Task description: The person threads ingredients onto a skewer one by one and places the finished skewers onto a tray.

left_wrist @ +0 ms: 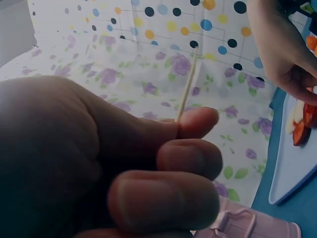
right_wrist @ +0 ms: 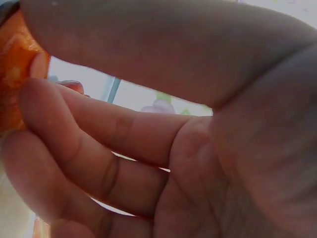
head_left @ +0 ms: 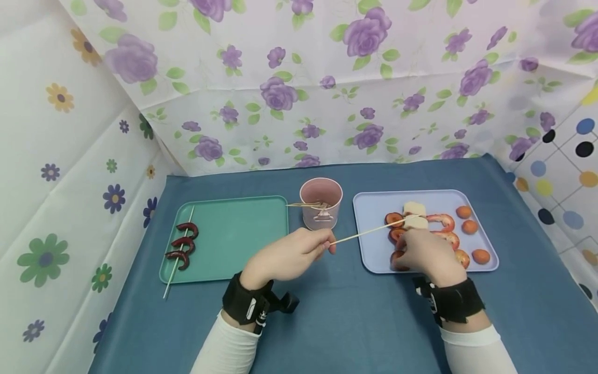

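Observation:
My left hand (head_left: pixel 291 254) is over the middle of the table and pinches a thin bamboo skewer (head_left: pixel 369 233) between thumb and fingertips. The skewer's bare tip reaches right, across the lavender tray (head_left: pixel 376 200). At that tray's near left corner, my right hand (head_left: pixel 427 252) pinches an orange-brown slice (right_wrist: pixel 17 64) with a dark rim. Its fingers hide part of the slice. Behind it lie similar slices (head_left: pixel 394 218), white blocks (head_left: pixel 415 209) and shrimp (head_left: pixel 441 222). Small orange balls (head_left: pixel 469 226) line the tray's right side.
A pink bucket (head_left: pixel 320 218) with several skewers stands at the back, between the trays. On the left, a green tray (head_left: pixel 243 234) bears a skewer threaded with dark red curved pieces (head_left: pixel 184 244). Patterned cloth (head_left: pixel 280 124) rises behind and beside the blue tablecloth (head_left: pixel 336 322).

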A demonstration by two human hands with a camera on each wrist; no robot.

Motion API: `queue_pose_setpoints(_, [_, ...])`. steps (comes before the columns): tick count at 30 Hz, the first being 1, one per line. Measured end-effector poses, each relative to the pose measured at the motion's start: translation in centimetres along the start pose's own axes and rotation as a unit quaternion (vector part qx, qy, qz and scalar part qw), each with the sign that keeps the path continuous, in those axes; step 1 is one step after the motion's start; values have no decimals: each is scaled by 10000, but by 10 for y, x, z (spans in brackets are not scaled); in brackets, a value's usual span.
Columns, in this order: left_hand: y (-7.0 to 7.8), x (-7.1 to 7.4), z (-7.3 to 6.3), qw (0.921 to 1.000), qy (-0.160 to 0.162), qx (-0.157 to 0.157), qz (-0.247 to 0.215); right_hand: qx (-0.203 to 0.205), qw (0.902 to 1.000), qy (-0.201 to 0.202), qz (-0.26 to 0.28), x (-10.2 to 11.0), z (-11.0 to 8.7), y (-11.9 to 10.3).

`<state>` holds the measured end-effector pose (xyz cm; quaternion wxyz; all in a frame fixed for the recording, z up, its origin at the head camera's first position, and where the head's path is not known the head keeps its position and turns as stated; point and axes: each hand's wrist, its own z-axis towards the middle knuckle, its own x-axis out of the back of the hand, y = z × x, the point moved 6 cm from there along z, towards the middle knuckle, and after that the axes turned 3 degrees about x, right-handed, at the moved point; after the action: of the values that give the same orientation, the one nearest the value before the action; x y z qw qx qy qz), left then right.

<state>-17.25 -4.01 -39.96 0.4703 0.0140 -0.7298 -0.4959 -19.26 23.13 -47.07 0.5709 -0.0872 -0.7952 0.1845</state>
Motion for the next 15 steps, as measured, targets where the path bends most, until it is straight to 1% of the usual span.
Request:
queue_pose_setpoints(3, [-3, 0, 2, 9999, 1, 36, 95, -113, 9999, -37, 34, -1, 0, 1])
queue_pose_setpoints(7, [-6, 1, 3, 9997, 114, 42, 218, -161, 9999, -23, -24, -3, 1, 3])
queue_pose_setpoints(15, [-8, 4, 0, 9992, 226, 116, 304, -106, 9999, -71, 15, -5, 1, 4])
